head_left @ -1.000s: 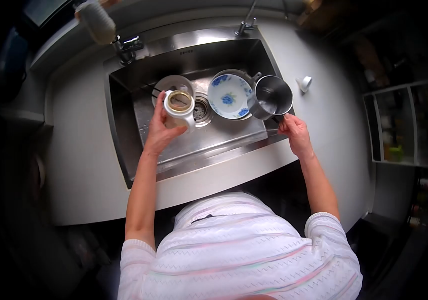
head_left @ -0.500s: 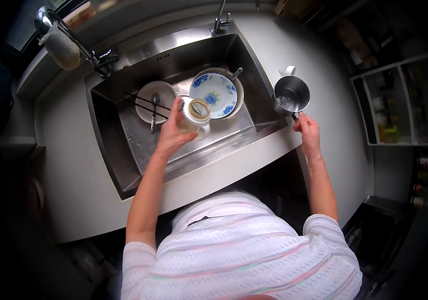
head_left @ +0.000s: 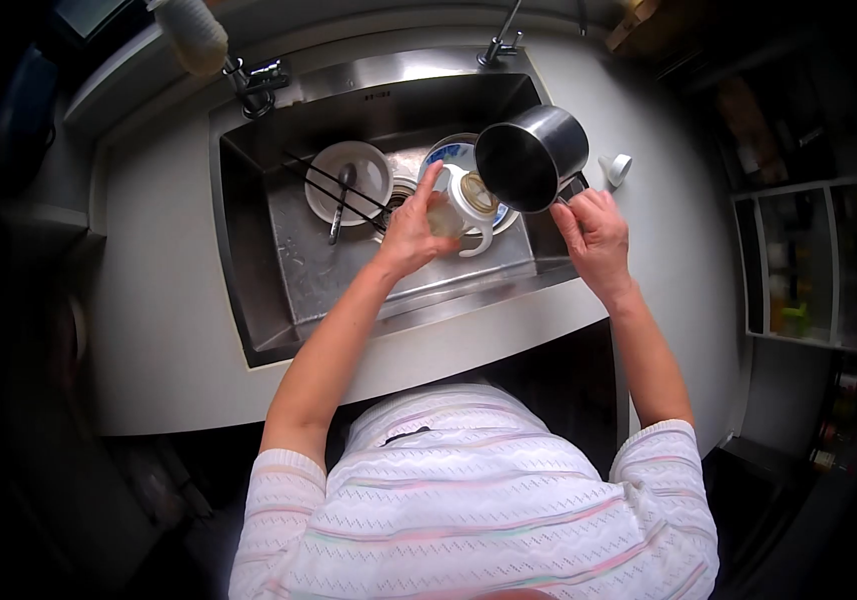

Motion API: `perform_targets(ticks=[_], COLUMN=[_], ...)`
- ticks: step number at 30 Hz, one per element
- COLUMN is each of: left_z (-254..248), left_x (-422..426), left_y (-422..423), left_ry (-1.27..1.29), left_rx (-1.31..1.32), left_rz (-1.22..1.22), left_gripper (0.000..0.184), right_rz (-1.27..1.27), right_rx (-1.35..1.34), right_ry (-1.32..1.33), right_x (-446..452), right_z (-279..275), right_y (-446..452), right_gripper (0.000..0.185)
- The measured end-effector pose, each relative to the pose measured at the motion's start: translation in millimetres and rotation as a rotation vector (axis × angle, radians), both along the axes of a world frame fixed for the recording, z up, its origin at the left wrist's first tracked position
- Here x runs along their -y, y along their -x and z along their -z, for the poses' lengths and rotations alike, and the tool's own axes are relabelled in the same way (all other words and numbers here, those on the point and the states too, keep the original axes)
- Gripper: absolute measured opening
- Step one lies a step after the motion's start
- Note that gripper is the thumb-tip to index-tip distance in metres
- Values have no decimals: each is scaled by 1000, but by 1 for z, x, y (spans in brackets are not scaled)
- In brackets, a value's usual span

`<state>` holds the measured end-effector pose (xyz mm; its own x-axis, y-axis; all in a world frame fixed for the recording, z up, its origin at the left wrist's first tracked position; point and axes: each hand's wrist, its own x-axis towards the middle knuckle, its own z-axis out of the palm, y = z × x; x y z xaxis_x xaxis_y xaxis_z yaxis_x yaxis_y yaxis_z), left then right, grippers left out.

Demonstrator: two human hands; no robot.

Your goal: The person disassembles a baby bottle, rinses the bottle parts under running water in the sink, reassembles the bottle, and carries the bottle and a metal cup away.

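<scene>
My left hand point(head_left: 414, 228) is wrapped around a handled bottle point(head_left: 476, 195) with a translucent body, a white collar with curved handles and a tan ring around its mouth. It is held above the sink, tilted to the right. In my right hand point(head_left: 597, 235) is the handle of a small dark metal saucepan point(head_left: 534, 158), raised and tipped toward the bottle. Its rim is close to the bottle's mouth; whether they touch, and whether liquid is flowing, I cannot tell. Behind the bottle, a blue-flowered bowl point(head_left: 451, 155) in the sink is partly hidden.
The steel sink point(head_left: 294, 285) holds a pale bowl point(head_left: 324, 160), with a spoon point(head_left: 341, 205) and dark chopsticks point(head_left: 327, 188) across it. A small white cup-shaped piece point(head_left: 616, 168) lies on the right counter point(head_left: 669, 270). Two taps point(head_left: 254, 90) stand along the back edge.
My right hand has lifted the saucepan off the right counter and moved it left, tilting it beside the bottle. The bottle has shifted right in my left hand. The camera view has turned slightly.
</scene>
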<state>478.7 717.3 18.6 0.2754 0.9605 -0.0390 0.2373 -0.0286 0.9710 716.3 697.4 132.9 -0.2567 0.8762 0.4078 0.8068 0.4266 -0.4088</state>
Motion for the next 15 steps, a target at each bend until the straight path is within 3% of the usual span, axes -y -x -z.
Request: perform_targets(ticks=[4, 15], left_z=[-2, -6], left_x=[1, 7], left_y=[5, 18], left_ry=[-2, 19], left_rx=[31, 94], left_rz=[-16, -51], left_gripper=[109, 111], right_rz=[-50, -123], right_rx=[156, 240], right_ry=[-122, -258], right_x=[-7, -13], right_z=[-7, -22], right_y=[8, 29], right_gripper=[23, 20])
